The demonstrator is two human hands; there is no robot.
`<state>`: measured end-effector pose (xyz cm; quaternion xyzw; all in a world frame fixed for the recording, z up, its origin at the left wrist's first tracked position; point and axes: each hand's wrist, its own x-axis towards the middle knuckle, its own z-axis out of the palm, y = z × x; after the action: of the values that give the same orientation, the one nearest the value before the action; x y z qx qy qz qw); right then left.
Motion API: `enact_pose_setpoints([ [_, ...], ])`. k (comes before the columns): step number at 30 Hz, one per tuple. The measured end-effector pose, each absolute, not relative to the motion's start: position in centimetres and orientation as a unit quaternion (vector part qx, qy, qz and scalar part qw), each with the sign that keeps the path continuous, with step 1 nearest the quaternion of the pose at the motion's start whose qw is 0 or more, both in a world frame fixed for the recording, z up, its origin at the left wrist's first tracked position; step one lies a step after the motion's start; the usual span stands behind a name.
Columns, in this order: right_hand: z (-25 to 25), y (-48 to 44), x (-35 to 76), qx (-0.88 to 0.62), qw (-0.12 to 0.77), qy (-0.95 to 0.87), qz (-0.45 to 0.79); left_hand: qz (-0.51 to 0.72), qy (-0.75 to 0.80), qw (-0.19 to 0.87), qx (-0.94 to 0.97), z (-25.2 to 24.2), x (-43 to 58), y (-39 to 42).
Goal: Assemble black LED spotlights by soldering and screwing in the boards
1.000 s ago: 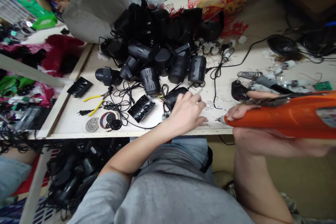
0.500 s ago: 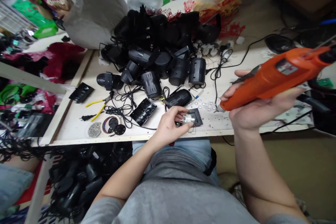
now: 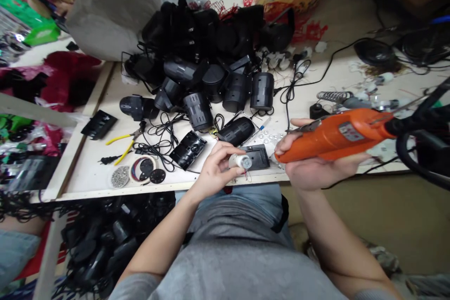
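Fingertips of your left hand point(image 3: 214, 173) pinch a light little cylinder point(image 3: 241, 161) by its body over the bench point(image 3: 87, 176); your right hand point(image 3: 316, 171) wraps the rigid orange soldering iron point(image 3: 337, 135) mid-barrel.

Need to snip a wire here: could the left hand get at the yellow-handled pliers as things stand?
Probably yes, once the left hand sets down the small white cylinder. The yellow-handled pliers lie on the table to its left. Only the low black cover and loose black cables lie along the way.
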<state>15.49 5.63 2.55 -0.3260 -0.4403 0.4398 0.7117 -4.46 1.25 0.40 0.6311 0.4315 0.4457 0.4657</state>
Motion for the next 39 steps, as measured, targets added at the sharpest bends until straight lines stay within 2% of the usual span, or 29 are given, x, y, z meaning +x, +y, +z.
enact_pose_setpoints([
  [4, 2.2, 4.4, 15.0, -0.316, 0.691, -0.441, 0.477, 0.324, 0.439, 0.543, 0.638, 1.8, -6.7, -0.2],
  [6, 2.2, 4.2, 14.9, -0.309, 0.682, -0.447, 0.489, 0.289, 0.437, 0.551, 0.650, 2.5, -7.2, -0.7],
  [13, 2.2, 4.9, 14.5, -0.309, 0.694, -0.451, 0.469, 0.371, 0.418, 0.381, 0.736, 1.1, -4.1, 1.8],
  [18, 2.5, 4.4, 15.8, -0.327, 0.690, -0.459, 0.455, 0.302, 0.453, 0.275, 0.792, -0.5, -2.7, 3.4],
  [25, 5.0, 3.7, 16.3, -0.327, 0.721, -0.455, 0.407, 0.285, 0.479, 0.225, 0.799, -0.7, -2.6, 2.6],
  [29, 5.6, 3.6, 15.8, -0.311, 0.704, -0.466, 0.436, 0.285, 0.492, 0.246, 0.785, -0.9, -2.3, 2.6],
  [33, 5.3, 3.5, 15.7, -0.308, 0.682, -0.473, 0.466, 0.318, 0.501, 0.215, 0.776, -1.2, -1.5, 2.3],
  [39, 5.0, 3.8, 15.6, -0.295, 0.692, -0.469, 0.464, 0.331, 0.535, 0.191, 0.753, -1.8, -0.5, 1.8],
])
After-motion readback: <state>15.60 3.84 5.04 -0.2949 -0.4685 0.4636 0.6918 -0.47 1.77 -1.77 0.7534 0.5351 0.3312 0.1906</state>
